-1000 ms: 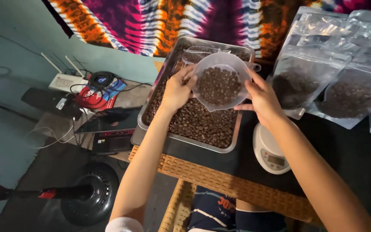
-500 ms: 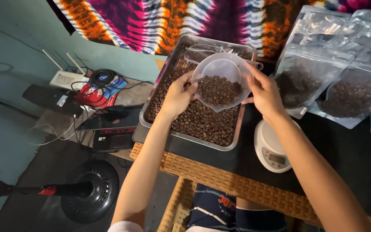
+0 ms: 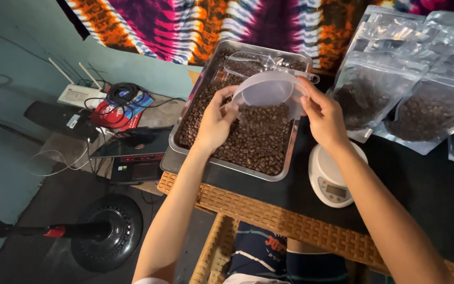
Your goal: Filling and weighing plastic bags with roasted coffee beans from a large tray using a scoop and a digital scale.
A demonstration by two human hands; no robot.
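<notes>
- Left hand point(image 3: 215, 122) and right hand point(image 3: 321, 115) both clamp the translucent plastic measuring cup point(image 3: 270, 90), one on each side of the rim, fingers curled onto the wall.
- Cup sits above the steel tray point(image 3: 285, 163), tipped steeply with its mouth down toward the near side of the tray; looks empty or close to it.
- Tray is full of roasted coffee beans point(image 3: 253, 142), a loose layer wall to wall.
- Handling, my read: cup is thin-walled, light, a bit flexible. Squeezing mid-wall will ovalise it; the rim is the stiff part, so the two-sided rim grip is right. Smooth plastic, could slip if tipped fast.
- Beans are loose and dry, so they roll and bounce; a low pour keeps them inside the tray walls.
- A clear plastic scoop point(image 3: 248, 63) lies on the beans at the far end of the tray, untouched.
- White kitchen scale point(image 3: 328, 181) on the dark tabletop point(image 3: 426, 189), just beside the tray's right edge, partly under the right forearm.
- Clear pouches with beans point(image 3: 374, 94) stand to the right, well apart from both hands.
</notes>
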